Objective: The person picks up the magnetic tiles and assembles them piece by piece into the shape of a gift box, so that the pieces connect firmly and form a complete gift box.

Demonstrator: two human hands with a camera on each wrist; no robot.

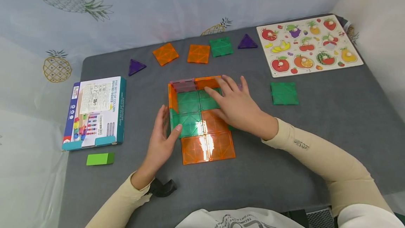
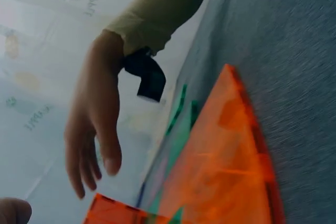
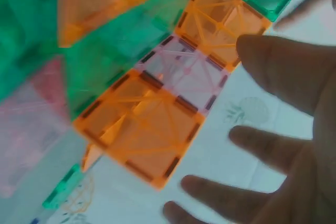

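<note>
Translucent magnetic tiles form a walled build in the head view, its base made of green tiles (image 1: 189, 102) and orange tiles (image 1: 193, 150). Along the back stand a pink tile (image 1: 184, 86) and an orange tile (image 1: 205, 82); another orange tile (image 1: 172, 98) stands at the left. My left hand (image 1: 159, 150) is beside the left wall, fingers extended and thumb apart, holding nothing visible. Over the right side reaches my right hand (image 1: 242, 110), its fingers spread; it partly hides that side. In the right wrist view, the fingers are near the wall tiles, with none seen gripped.
Loose orange (image 1: 198, 54), green (image 1: 221, 47) and purple tiles (image 1: 248, 41) lie behind the build. A fruit puzzle board (image 1: 303, 57) and a green tile (image 1: 284, 93) are to the right. At the left are a boxed toy (image 1: 95, 112) and a green block (image 1: 99, 159).
</note>
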